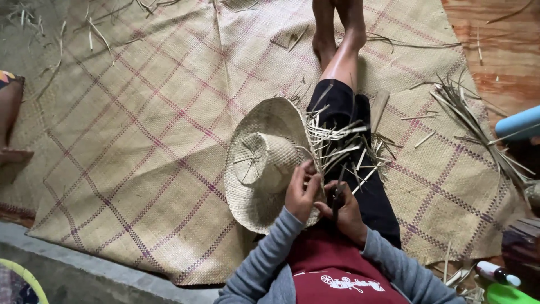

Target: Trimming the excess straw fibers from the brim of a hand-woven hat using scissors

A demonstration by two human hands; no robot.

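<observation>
A woven straw hat rests on my lap with its crown facing up and to the left. Loose unwoven straw ends stick out from its brim on the right side. My left hand pinches the brim edge where the loose ends begin. Just beside it, my right hand is closed around a thin dark tool pointing up toward the straw ends. My legs in dark shorts stretch away over the mat.
A large woven mat with purple crossing lines covers the floor. Loose straw strips lie at the right, near a blue cylinder. Another person's foot shows at the left edge. A small bottle and a green object lie bottom right.
</observation>
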